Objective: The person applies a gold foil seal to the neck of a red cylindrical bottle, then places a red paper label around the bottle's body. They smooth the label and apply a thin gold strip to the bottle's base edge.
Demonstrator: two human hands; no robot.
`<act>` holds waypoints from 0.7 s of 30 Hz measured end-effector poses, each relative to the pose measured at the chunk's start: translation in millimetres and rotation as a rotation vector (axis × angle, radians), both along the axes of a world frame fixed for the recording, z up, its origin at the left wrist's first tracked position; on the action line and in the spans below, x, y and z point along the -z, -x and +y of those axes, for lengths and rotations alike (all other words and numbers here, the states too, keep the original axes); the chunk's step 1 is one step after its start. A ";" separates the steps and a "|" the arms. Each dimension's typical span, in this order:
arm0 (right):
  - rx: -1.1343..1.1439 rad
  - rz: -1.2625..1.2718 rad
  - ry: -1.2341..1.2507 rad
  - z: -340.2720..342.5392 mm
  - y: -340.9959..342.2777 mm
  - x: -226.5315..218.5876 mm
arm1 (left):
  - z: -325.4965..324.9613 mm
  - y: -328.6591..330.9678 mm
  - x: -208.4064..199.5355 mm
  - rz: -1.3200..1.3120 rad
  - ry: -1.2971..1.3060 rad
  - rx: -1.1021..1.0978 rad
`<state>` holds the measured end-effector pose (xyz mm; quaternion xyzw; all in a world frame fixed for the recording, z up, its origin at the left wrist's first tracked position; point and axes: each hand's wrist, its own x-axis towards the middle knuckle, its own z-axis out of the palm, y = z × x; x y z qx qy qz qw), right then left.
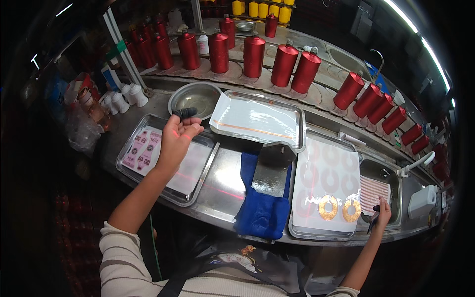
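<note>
My left hand (179, 136) is raised over the left metal tray (184, 202), its fingers bent together and a black ribbed cover on one finger. Whether it pinches anything small is hidden. In that tray lie a sheet of pink-printed decals (142, 148) and a plain white sheet (185, 171). My right hand (382, 216) is at the sink's (393, 173) near edge, fingers closed around a small dark thing I cannot make out. Left of it, a white sheet (324, 168) with faint ring shapes and two gold ring decals (327, 207) rests on another tray (316, 233).
A metal stand (271, 171) sits on a blue cloth (262, 218) between the trays. Behind are a metal bowl (198, 91), a tray with a white sheet (255, 116), and a curved line of red bottles (254, 57). White containers (133, 94) stand left, a white jug (422, 201) right.
</note>
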<state>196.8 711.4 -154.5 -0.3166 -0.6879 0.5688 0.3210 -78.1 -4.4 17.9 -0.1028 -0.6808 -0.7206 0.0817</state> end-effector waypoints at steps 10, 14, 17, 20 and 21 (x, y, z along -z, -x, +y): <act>0.096 0.304 1.003 -180.7 5.1 -55.5 | 105.6 334.7 -51.9 0.542 0.881 -0.457; 0.031 0.247 0.874 -209.1 9.8 -54.1 | 139.7 396.0 -49.1 0.388 0.944 -0.502; 0.005 0.210 0.810 -219.7 18.1 -49.3 | 148.1 401.4 -40.1 0.476 0.858 -0.453; 0.065 0.168 0.811 -243.4 41.5 -64.1 | 137.8 367.0 -47.5 0.556 0.822 -0.422; -0.005 0.156 0.786 -244.3 44.4 -71.7 | 130.5 349.2 -59.8 0.562 0.807 -0.399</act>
